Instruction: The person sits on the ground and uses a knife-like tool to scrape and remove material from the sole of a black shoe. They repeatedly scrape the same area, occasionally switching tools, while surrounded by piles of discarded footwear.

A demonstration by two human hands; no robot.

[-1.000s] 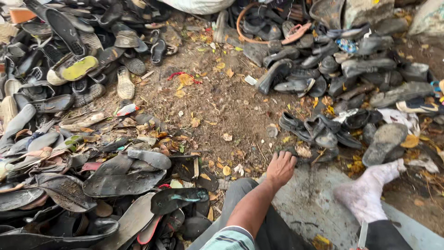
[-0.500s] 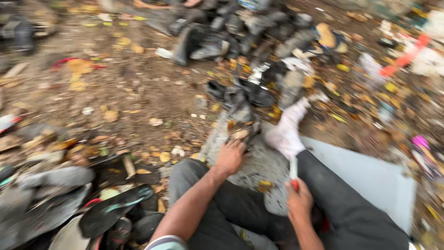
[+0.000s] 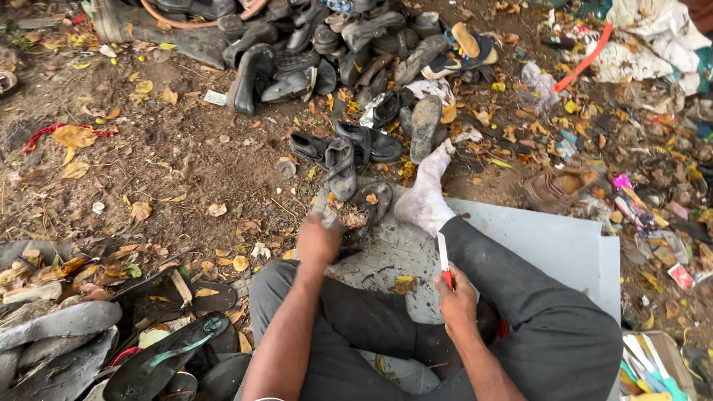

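Forward goes the left hand since half a second ago, off the knee and now closing on a worn dark shoe at the near-left corner of the grey sheet on the ground. Right hand grips a red-handled knife, blade up, beside the socked foot. That shoe looks light, floppy and gritty with dirt; best taken at the stiffer heel or sole edge, I'd say.

Two hands are counted, left hand and right hand; one knife; one white-socked foot; one white board.
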